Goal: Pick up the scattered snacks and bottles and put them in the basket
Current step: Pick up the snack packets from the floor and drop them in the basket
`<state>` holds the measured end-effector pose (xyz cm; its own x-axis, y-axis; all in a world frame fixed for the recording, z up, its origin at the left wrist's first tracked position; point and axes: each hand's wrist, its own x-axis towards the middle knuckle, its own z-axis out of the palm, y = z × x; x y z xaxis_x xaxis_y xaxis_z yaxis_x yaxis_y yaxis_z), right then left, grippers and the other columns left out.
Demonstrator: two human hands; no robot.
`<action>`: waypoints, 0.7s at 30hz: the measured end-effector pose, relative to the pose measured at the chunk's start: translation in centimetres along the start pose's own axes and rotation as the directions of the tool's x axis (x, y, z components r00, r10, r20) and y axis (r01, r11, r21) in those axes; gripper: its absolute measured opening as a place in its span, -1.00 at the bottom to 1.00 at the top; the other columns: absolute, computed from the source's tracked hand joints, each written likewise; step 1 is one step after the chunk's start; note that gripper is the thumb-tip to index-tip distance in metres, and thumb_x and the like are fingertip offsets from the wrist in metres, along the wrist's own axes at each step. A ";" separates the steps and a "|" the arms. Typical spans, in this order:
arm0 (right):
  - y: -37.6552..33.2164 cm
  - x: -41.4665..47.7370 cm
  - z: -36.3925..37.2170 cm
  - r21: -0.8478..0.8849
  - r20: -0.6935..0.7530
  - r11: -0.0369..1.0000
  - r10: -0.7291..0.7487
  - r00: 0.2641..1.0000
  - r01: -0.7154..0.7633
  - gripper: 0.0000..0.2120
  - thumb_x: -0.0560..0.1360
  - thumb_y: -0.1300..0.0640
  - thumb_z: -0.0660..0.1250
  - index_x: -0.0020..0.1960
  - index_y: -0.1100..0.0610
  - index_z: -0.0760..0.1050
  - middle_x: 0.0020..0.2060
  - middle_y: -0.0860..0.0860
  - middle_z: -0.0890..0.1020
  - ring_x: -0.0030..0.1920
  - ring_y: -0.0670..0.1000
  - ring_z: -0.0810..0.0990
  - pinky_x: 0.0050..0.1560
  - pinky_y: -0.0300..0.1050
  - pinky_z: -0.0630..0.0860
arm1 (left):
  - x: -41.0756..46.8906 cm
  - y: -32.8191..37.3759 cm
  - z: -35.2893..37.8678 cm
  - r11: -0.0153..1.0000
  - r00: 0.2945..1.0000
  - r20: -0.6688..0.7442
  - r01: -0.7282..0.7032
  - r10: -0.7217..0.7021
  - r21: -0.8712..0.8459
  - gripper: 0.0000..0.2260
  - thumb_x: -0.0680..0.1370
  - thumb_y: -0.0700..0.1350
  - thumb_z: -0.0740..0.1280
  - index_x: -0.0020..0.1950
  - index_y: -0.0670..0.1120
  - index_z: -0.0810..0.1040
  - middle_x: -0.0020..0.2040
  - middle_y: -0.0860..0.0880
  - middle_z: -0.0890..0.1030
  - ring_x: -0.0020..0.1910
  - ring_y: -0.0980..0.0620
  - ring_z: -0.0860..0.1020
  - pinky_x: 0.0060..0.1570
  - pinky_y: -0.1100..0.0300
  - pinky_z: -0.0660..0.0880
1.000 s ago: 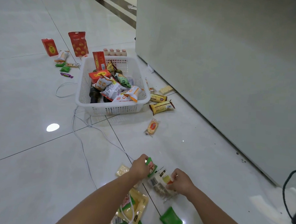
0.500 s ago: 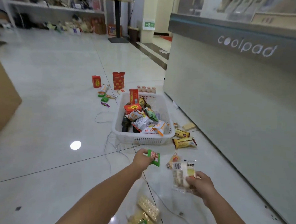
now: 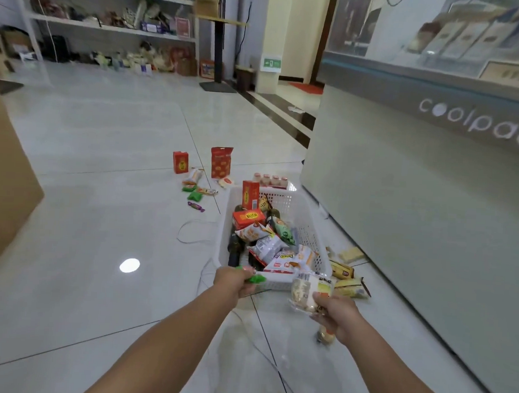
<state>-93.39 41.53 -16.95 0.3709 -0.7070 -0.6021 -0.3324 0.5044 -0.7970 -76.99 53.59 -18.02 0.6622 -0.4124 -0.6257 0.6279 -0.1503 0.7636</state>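
Head camera looks forward (and downward) near the floor (image 3: 100,218).

Both bare forearms extended forward; left hand (image 3: 233,282) fisted around a packet, right hand (image 3: 337,316) gripping a bag.

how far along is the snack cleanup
Roughly midway. Done: the basket already holds a pile of packets, boxes and dark bottles. In hand: the left hand carries a green packet and the right hand a clear packet, both near the basket's front edge. Left: red boxes, green snacks, small bottles behind it, yellow packets on its right.
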 end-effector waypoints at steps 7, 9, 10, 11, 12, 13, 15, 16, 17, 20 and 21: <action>-6.1 3.0 3.7 -0.053 0.106 0.996 -0.072 0.992 0.078 -0.56 0.58 -0.02 0.21 0.38 0.17 0.31 0.29 0.08 0.45 0.15 0.03 0.51 0.13 -0.05 0.48 | 3.0 4.1 2.0 0.974 0.991 0.133 -0.014 -0.017 0.225 -0.25 0.55 0.24 0.18 0.56 -0.04 -0.13 0.51 -0.17 0.20 0.18 -0.25 0.55 -0.10 0.02 0.61; -4.8 3.6 2.6 -0.242 0.047 0.969 -0.039 0.998 0.049 -0.42 0.56 -0.13 0.20 0.48 0.11 0.20 0.42 0.05 0.33 0.33 0.07 0.40 0.19 0.00 0.44 | 3.6 1.6 1.8 0.885 0.989 0.144 -0.105 0.044 0.454 -0.25 0.56 0.28 0.09 0.55 0.00 -0.24 0.54 -0.12 0.13 0.31 -0.23 0.45 0.15 -0.03 0.53; -3.7 3.7 1.7 -0.296 0.018 0.955 -0.025 1.000 0.030 -0.41 0.55 -0.14 0.20 0.47 0.12 0.20 0.41 0.08 0.33 0.34 0.10 0.39 0.17 0.02 0.44 | 3.7 -0.1 1.8 0.844 0.981 0.172 -0.166 0.088 0.510 -0.27 0.57 0.27 0.07 0.55 0.01 -0.25 0.55 -0.11 0.12 0.37 -0.22 0.38 0.25 -0.06 0.46; -2.3 3.7 0.6 -0.321 -0.007 0.947 -0.011 1.000 0.008 -0.43 0.56 -0.13 0.20 0.45 0.13 0.22 0.39 0.12 0.35 0.33 0.13 0.40 0.16 0.03 0.45 | 3.4 -1.8 1.9 0.805 0.968 0.212 -0.230 0.133 0.547 -0.29 0.58 0.25 0.06 0.55 -0.01 -0.24 0.55 -0.11 0.11 0.42 -0.19 0.31 0.33 -0.07 0.38; -1.0 3.6 -0.5 -0.338 -0.030 0.941 0.002 1.000 -0.012 -0.46 0.56 -0.12 0.20 0.43 0.16 0.25 0.36 0.15 0.38 0.32 0.16 0.42 0.18 0.05 0.46 | 2.9 -3.5 2.2 0.765 0.950 0.255 -0.298 0.180 0.570 -0.31 0.59 0.22 0.06 0.56 -0.04 -0.22 0.55 -0.11 0.09 0.47 -0.16 0.22 0.41 -0.06 0.27; 0.4 3.5 -1.8 -0.357 -0.045 0.934 0.014 0.999 -0.029 -0.50 0.57 -0.10 0.19 0.39 0.18 0.28 0.32 0.18 0.40 0.31 0.18 0.42 0.23 0.09 0.46 | 2.3 -5.2 2.5 0.720 0.926 0.307 -0.368 0.221 0.588 -0.33 0.61 0.19 0.06 0.56 -0.07 -0.20 0.56 -0.12 0.05 0.51 -0.12 0.13 0.46 -0.04 0.15; 3.1 2.7 -4.3 -0.389 -0.057 0.919 0.041 0.998 -0.060 -0.52 0.58 -0.09 0.18 0.38 0.18 0.30 0.28 0.18 0.42 0.28 0.17 0.42 0.27 0.14 0.42 | 0.8 -8.4 3.4 0.611 0.872 0.420 -0.480 0.253 0.630 -0.34 0.61 0.15 0.07 0.56 -0.09 -0.18 0.57 -0.12 -0.06 0.54 -0.05 0.00 0.49 0.04 0.01; 4.5 2.1 -5.7 -0.392 -0.063 0.917 0.059 0.996 -0.079 -0.49 0.57 -0.10 0.19 0.41 0.15 0.27 0.30 0.16 0.40 0.29 0.15 0.40 0.26 0.13 0.42 | 0.0 -9.9 3.8 0.555 0.849 0.481 -0.514 0.220 0.654 -0.33 0.60 0.17 0.07 0.56 -0.08 -0.18 0.57 -0.12 -0.09 0.55 -0.04 -0.03 0.47 0.05 0.00; 6.0 1.5 -7.1 -0.397 -0.064 0.913 0.082 0.995 -0.100 -0.45 0.56 -0.12 0.21 0.45 0.11 0.22 0.34 0.12 0.37 0.32 0.13 0.38 0.24 0.11 0.42 | -0.8 -11.5 4.2 0.501 0.824 0.543 -0.543 0.163 0.673 -0.30 0.59 0.20 0.09 0.56 -0.06 -0.18 0.57 -0.11 -0.12 0.55 -0.04 -0.04 0.47 0.04 0.00; 10.5 -0.8 -11.3 -0.455 -0.066 0.879 0.124 0.990 -0.141 -0.39 0.52 -0.17 0.24 0.48 0.01 0.18 0.44 0.05 0.29 0.39 0.12 0.33 0.21 0.08 0.42 | -2.6 -16.2 4.6 0.292 0.716 0.695 -0.654 -0.056 0.698 -0.19 0.51 0.29 0.18 0.56 0.05 -0.21 0.57 -0.05 -0.23 0.55 -0.06 -0.13 0.49 -0.02 -0.02; 12.1 -1.7 -12.6 -0.478 -0.066 0.866 0.133 0.989 -0.148 -0.39 0.51 -0.17 0.26 0.48 -0.01 0.18 0.45 0.05 0.28 0.40 0.12 0.32 0.22 0.08 0.41 | -3.1 -17.7 4.5 0.200 0.673 0.729 -0.703 -0.125 0.683 -0.15 0.48 0.31 0.22 0.55 0.08 -0.22 0.56 -0.03 -0.25 0.55 -0.07 -0.14 0.50 -0.02 -0.03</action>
<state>-108.93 42.54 -24.96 0.2656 -0.6648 -0.6982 -0.7573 0.3043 -0.5778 -92.02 53.45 -28.90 0.0684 -0.9138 -0.4003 -0.6186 -0.3536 0.7016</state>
